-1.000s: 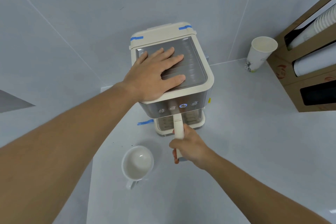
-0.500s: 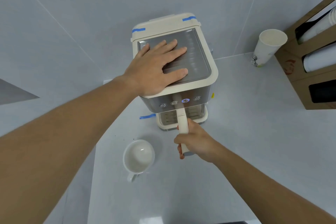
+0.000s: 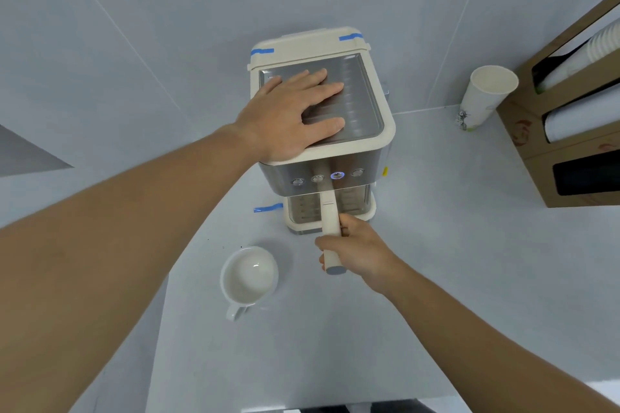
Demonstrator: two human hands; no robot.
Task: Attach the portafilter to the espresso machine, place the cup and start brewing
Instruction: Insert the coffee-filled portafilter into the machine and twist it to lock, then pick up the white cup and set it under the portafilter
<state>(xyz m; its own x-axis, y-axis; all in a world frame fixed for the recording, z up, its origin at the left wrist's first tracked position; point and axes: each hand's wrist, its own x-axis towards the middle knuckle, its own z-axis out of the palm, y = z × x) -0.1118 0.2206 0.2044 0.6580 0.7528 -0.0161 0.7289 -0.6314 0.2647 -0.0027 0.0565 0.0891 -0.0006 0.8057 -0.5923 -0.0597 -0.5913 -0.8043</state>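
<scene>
A cream and steel espresso machine (image 3: 375, 131) stands against the tiled wall. My left hand (image 3: 292, 114) lies flat on its ribbed metal top, fingers spread. The portafilter's cream handle (image 3: 328, 218) sticks out from under the front panel toward me, over the drip tray; its head is hidden under the machine. My right hand (image 3: 355, 248) is closed around that handle near its grey end cap. A white ceramic cup (image 3: 250, 273) sits on the counter left of the handle, its own handle pointing toward me. One of the front buttons (image 3: 337, 175) glows blue.
A paper cup (image 3: 483, 97) stands at the back right by the wall. A brown cardboard cup dispenser (image 3: 570, 131) fills the right edge. Blue tape (image 3: 267, 208) marks the counter left of the machine's base. A dark object shows at the bottom edge (image 3: 335, 408).
The portafilter handle has swung slightly, now pointing straight out from the machine's front, with my right hand still on it. My left hand stays on the machine's top. The view has shifted a little.
</scene>
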